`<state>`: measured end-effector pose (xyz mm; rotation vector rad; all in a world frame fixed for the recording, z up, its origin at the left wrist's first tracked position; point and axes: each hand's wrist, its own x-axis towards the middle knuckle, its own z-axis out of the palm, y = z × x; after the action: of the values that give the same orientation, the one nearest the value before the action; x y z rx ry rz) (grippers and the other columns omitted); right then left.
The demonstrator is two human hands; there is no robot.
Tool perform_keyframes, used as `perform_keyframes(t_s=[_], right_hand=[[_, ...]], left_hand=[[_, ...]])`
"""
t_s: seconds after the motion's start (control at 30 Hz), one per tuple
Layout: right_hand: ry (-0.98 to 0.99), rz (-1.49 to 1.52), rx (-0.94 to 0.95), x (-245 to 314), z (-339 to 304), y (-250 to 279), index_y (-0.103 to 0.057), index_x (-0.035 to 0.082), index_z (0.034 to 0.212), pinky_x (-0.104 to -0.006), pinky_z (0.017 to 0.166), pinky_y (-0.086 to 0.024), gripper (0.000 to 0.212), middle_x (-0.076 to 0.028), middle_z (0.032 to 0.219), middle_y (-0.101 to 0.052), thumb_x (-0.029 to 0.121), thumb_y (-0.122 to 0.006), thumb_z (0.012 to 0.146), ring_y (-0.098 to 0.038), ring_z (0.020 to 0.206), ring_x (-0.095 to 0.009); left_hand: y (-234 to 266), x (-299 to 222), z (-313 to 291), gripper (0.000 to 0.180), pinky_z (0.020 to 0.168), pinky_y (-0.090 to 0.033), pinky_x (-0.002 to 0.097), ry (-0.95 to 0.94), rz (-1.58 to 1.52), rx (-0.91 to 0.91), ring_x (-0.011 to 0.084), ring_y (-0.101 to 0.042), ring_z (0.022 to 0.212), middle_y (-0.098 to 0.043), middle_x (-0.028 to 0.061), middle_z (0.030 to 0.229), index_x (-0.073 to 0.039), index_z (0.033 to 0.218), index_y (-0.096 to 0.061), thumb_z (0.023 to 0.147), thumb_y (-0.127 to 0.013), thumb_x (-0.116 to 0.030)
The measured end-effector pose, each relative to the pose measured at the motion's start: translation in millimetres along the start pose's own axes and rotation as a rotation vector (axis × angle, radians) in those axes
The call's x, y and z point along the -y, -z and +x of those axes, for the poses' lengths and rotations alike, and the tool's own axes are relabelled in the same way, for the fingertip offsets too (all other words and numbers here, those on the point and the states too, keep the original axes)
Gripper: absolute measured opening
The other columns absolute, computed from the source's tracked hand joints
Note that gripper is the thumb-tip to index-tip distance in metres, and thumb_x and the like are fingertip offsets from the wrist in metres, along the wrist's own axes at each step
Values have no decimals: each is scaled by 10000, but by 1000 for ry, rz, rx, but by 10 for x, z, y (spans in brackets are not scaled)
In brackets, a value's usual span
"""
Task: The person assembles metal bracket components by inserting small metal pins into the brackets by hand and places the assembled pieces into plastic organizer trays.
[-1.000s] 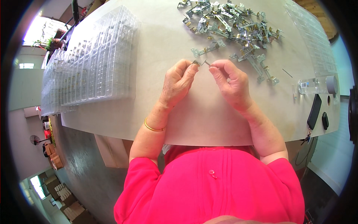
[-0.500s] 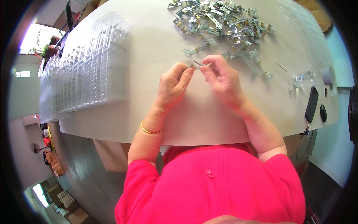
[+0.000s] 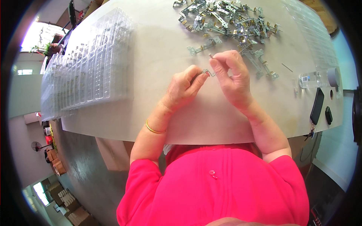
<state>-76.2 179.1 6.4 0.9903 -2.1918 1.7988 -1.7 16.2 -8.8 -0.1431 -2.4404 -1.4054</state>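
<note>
My left hand (image 3: 184, 86) is closed, its thumb and forefinger pinching a small silver metal bracket (image 3: 208, 72) that sticks out toward the right. Most of that bracket is hidden by the fingers. Slightly higher and to the right, my right hand (image 3: 233, 77) pinches a short thin metal pin (image 3: 210, 56), whose tip shows past the fingertips. The pin and the bracket are apart. Beyond my hands lies a heap of silver metal brackets (image 3: 226, 23) with brass-coloured parts. One loose bracket (image 3: 204, 45) lies just in front of the heap.
Stacked clear plastic trays (image 3: 100, 62) with parts in them stand at the left of the table (image 3: 158, 128). More clear trays (image 3: 311, 32) are at the far right. A thin rod (image 3: 287, 67), a clear bottle (image 3: 318, 79), a black phone-like slab (image 3: 316, 105) and a small black object (image 3: 328, 115) lie at right.
My hands have drawn apart. The right hand has lifted up and right with the pin, away from the bracket; the left has shifted slightly right and down, still pinching the bracket.
</note>
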Motion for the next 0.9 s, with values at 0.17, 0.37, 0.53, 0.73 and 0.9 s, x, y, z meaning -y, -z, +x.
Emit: perform_keyframes(t_s=[0.17,0.37,0.53,0.73,0.9], right_hand=[[-313,325,-30,-61,-24,12,-656,54,985,-217,602,-410,47,19,761,-523,89,-677,960,-446,668,-47],[-333,200,76,-12,-57,-32,-647,39,990,-228,557,-391,76,37,674,-510,110,-668,971,-418,618,-38],[-351,178,98,2,-67,-30,-648,37,993,-237,559,-404,94,25,691,-558,126,-670,971,-436,619,-42],[-381,158,116,29,-61,-27,-651,40,997,-248,562,-413,103,17,697,-577,136,-670,969,-447,619,-50],[-367,98,140,28,-48,4,-650,38,995,-255,563,-419,105,-1,690,-577,139,-665,970,-453,608,-65]], left_hand=[[159,-60,51,265,409,-301,212,503,-606,50,67,-388,431,-464,-16,565,-16,950,-594,1058,-504,-240],[256,-40,69,285,417,-266,235,546,-848,5,62,-339,427,-407,-40,534,-30,902,-590,1055,-513,-258],[241,-40,62,280,418,-267,232,533,-818,13,59,-336,425,-404,-41,533,-30,908,-595,1056,-512,-253],[238,-2,45,266,423,-276,225,500,-796,8,46,-346,438,-429,-44,540,-32,916,-603,1055,-522,-245],[239,-11,23,246,444,-285,210,386,-585,-5,27,-370,477,-462,-62,574,-36,926,-619,1044,-553,-241]])
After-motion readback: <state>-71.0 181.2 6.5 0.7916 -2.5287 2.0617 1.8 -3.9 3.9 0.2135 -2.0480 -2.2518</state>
